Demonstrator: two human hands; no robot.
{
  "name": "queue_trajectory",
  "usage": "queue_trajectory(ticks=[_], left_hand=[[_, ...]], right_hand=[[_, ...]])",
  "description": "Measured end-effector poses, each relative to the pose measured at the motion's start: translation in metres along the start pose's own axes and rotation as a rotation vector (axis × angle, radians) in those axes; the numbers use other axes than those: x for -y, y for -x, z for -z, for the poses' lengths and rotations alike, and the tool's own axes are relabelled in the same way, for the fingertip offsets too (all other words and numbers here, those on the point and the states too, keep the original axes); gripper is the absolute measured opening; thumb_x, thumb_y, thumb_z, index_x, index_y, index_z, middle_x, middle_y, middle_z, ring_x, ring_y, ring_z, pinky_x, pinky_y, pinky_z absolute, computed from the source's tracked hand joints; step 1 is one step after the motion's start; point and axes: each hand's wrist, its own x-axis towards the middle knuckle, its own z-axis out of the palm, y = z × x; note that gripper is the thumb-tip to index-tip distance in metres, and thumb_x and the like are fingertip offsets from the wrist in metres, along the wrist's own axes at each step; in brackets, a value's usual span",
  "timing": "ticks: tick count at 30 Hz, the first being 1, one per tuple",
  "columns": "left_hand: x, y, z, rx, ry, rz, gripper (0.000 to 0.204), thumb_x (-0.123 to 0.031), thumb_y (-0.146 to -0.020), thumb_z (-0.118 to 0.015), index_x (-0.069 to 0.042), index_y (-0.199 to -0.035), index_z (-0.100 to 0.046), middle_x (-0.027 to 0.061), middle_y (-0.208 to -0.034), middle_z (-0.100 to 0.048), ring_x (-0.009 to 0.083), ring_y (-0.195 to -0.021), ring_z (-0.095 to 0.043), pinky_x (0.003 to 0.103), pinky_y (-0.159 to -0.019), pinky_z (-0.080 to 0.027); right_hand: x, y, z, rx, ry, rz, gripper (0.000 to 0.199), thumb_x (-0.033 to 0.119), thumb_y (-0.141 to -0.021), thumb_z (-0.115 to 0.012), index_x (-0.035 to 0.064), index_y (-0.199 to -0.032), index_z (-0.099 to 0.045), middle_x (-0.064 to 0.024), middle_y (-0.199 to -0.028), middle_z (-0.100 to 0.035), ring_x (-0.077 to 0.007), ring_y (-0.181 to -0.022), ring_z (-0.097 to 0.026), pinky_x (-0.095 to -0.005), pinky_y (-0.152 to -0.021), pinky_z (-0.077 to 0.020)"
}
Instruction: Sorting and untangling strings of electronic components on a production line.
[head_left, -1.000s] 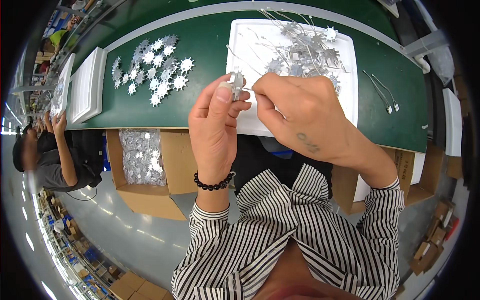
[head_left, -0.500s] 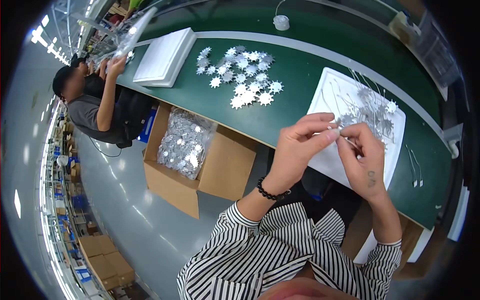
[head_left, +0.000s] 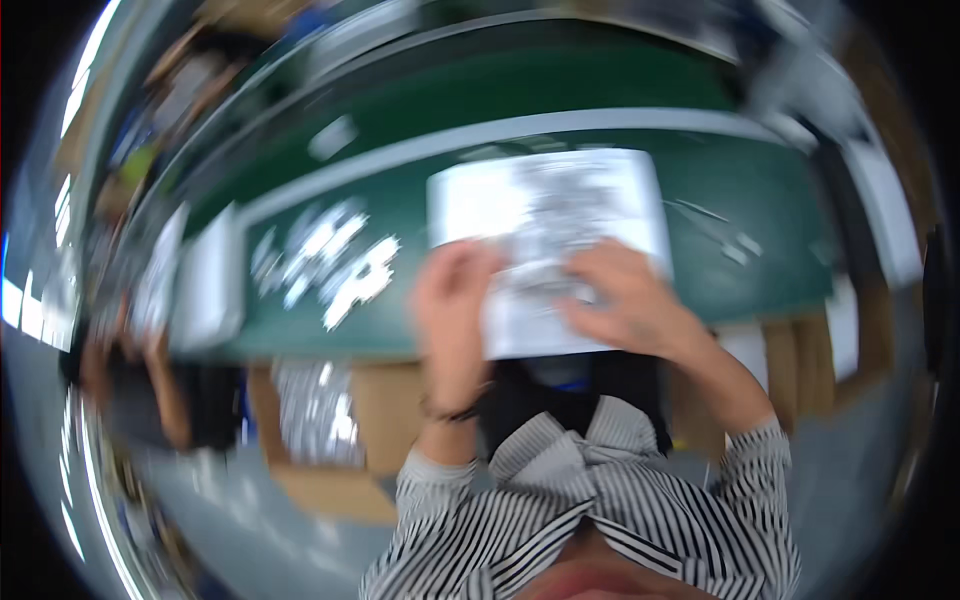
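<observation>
Green desk (head_left: 760, 200) runs across the view; whole frame heavily motion-blurred. White tray (head_left: 480, 200) sits at the desk's near edge, piled with small silvery parts (head_left: 570, 205). Loose white snowflake-shaped pieces (head_left: 335, 265) lie scattered toward the desk's left end. Left hand (head_left: 452, 300) and right hand (head_left: 625, 300) are raised over the tray's near half, fingers curled inward. Cannot tell what either hand pinches; blur hides it.
</observation>
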Motion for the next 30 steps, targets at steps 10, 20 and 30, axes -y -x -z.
queue_trajectory(ticks=[10,20,30], left_hand=[[0.014,-0.037,-0.006,-0.081,-0.404,0.065,0.038,-0.017,-0.095,-0.066,0.002,-0.128,-0.063,0.0115,-0.104,-0.071,0.0125,-0.075,-0.057,0.024,-0.069,-0.049],[0.089,-0.143,0.371,-1.029,-1.622,-0.070,0.092,-0.055,-0.082,-0.072,-0.008,-0.154,-0.040,0.0339,-0.155,-0.031,0.0552,-0.137,-0.034,0.057,-0.112,-0.036],[0.117,-0.070,0.454,-0.840,-1.484,-0.062,0.055,-0.046,-0.080,-0.078,-0.001,-0.110,-0.066,0.0239,-0.124,-0.057,0.0415,-0.107,-0.059,0.047,-0.093,-0.050]], right_hand=[[-0.011,0.026,0.044,-0.260,0.168,-0.146,0.050,0.014,-0.080,-0.074,0.0045,-0.127,-0.062,-0.0117,-0.116,-0.063,-0.0287,-0.103,-0.058,-0.0395,-0.092,-0.0471],[-0.042,0.123,0.054,-0.379,0.337,-0.462,0.029,0.004,-0.097,-0.056,-0.0025,-0.125,-0.060,-0.0147,-0.113,-0.064,-0.0247,-0.097,-0.060,-0.0352,-0.090,-0.0489],[-0.058,0.125,0.037,-0.377,0.646,-0.365,0.022,0.001,-0.097,-0.057,-0.0041,-0.116,-0.064,-0.0158,-0.107,-0.066,-0.0281,-0.091,-0.062,-0.0350,-0.084,-0.0514]])
